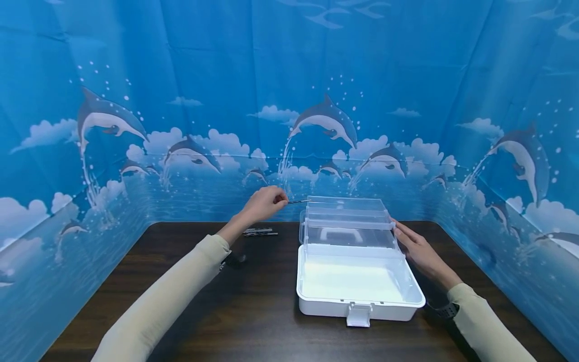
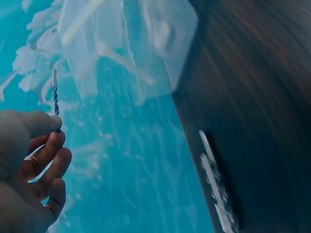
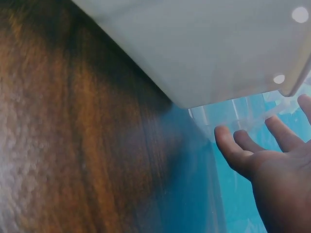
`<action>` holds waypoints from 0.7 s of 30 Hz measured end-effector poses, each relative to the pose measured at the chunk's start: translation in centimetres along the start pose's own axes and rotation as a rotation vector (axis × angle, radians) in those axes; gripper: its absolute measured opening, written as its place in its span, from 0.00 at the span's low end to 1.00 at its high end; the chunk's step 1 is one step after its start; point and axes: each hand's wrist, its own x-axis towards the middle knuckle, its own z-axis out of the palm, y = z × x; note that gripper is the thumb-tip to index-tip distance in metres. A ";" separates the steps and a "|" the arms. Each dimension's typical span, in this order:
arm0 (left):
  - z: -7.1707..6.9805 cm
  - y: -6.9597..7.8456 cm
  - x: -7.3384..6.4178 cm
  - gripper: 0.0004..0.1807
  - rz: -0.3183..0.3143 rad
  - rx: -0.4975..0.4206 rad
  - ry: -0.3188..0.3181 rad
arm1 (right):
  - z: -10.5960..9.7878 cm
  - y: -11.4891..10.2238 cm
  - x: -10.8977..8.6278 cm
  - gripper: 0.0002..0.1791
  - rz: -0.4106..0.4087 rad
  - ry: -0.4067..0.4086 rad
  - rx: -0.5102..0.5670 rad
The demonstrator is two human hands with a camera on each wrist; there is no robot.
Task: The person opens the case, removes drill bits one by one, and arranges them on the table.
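My left hand [image 1: 266, 202] pinches a thin twist drill bit [image 2: 56, 99] between thumb and fingertips, its smooth end pointing away from the fingers. In the head view the bit's tip overlaps the far left edge of the clear trays [image 1: 348, 221]. These trays rise at the back of an open white storage box [image 1: 380, 312], whose bottom compartment holds nothing visible. At the box's right side, my right hand [image 1: 418, 251] has its fingertips at the tray edge. The right wrist view shows those fingers [image 3: 233, 150] extended and spread, gripping nothing.
Several more drill bits [image 1: 260, 232] lie together near the table's back edge, left of the box. A white latch [image 1: 359, 315] hangs down at the box front. Behind the dark wood table [image 1: 226, 311] hangs a blue dolphin-print curtain [image 1: 253, 75], also along both sides.
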 end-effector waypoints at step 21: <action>1.9 -7.3 -5.1 0.06 -0.061 0.094 -0.212 | 0.0 0.2 -0.5 0.39 -0.014 -0.007 0.016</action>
